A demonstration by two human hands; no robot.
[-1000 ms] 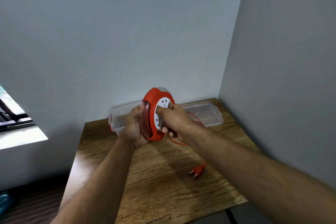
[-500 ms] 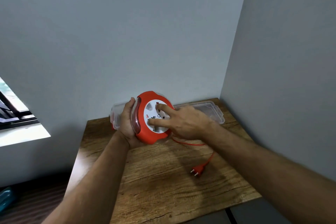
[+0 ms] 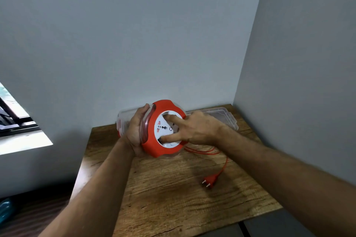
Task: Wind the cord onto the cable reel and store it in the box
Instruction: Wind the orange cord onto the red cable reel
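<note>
Grey walls corner a wooden table (image 3: 173,198) where your left hand (image 3: 135,131) cups the reel (image 3: 163,129) upright, clear box (image 3: 229,119) just behind. Your right hand (image 3: 194,129), fingers spread, presses its white hub. Loose cord (image 3: 224,165) looks limp and light; guide it near the reel, not by the plug (image 3: 209,182).

L hand (image 3: 135,131) cupped in grip, R hand (image 3: 194,131) fingers spread

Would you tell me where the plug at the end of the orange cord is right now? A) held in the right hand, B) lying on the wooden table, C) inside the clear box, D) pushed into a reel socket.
B: the plug lies on the wooden table, apart from both hands, with loose cord trailing back to the reel.
</note>
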